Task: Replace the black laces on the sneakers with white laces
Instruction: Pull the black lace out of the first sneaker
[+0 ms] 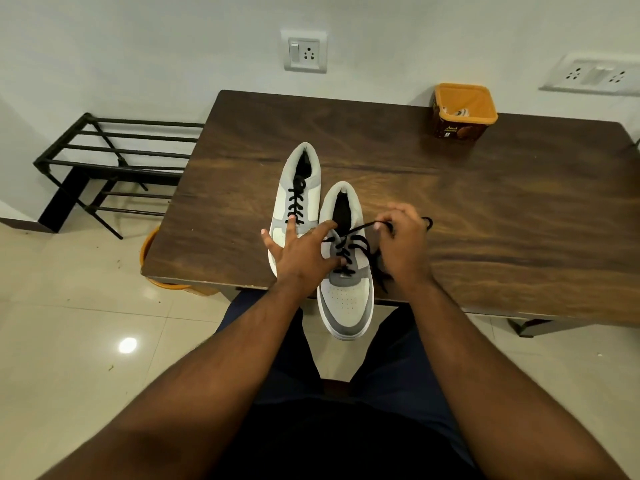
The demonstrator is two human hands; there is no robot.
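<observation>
Two grey-and-white sneakers stand side by side on the wooden surface [485,202], both with black laces. The near sneaker [346,296] overhangs the front edge. Left hand [304,254], fingers spread flat, presses across both sneakers. Right hand [403,244]: grip pinched on the near sneaker's loosened black lace [360,227], drawn taut rightward. Far sneaker [298,188] remains laced.

Table [485,209] dark wood grain, low sheen; near sneaker [347,299] matt grey-and-white, perforated toe, smooth white sole; black laces [348,249] woven cloth, matt; far-right tub [462,110] glossy orange plastic; left rack [104,168] black metal bars; floor [69,323] glossy cream tile
</observation>
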